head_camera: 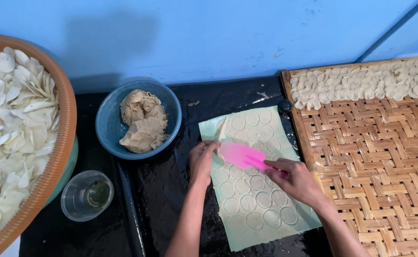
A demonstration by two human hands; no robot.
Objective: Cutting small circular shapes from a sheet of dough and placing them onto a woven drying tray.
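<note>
Lifting cut rounds off the dough sheet (pixel 254 190) is where we're at, judging by how things lie. Our right hand (pixel 297 181) is closed around the handle end of a pink scraper (pixel 242 156), blade angled toward the sheet's upper left. Our left hand (pixel 201 159) rests mostly flat on the sheet's left edge, fingers half curled, pinching at the dough right by the blade tip; can't tell if it actually has a round.

Next move probably wants the blade kept low and flat so the thin rounds don't tear.

Room-wise: the sheet lies on a shiny black surface (pixel 171 190), and its right edge sits just beside the woven tray (pixel 371 157), which has lots of bare weave below the row of rounds at its top. The blue bowl of dough (pixel 106 123) is near our left hand, with a plastic cup (pixel 86 195) and big basket (pixel 61 119) further left.
</note>
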